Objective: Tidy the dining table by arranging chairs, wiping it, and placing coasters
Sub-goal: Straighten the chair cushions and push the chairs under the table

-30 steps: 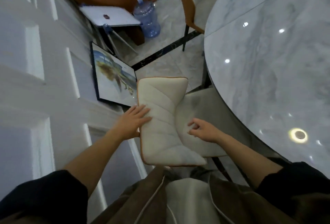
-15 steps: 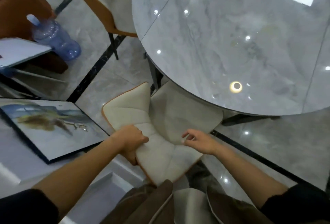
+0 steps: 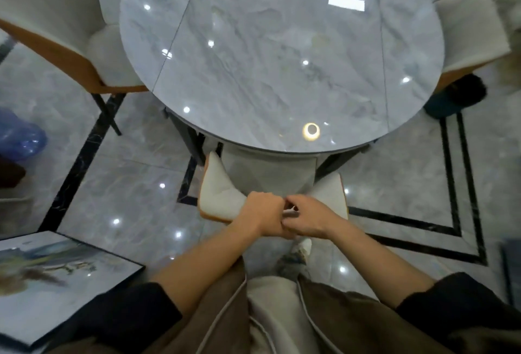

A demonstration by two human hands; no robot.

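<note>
Chair back, padded cream, gripped by left hand and right hand

Two sleeves in shot: a black fabric left sleeve and a matching black fabric right sleeve, both bunched up near the elbow. The forearms run bare from there down to the left grip and right grip. Down the middle there's a brown open-fronted garment edged with thin pale piping. A plain light beige-grey layer shows between its two panels.
</note>
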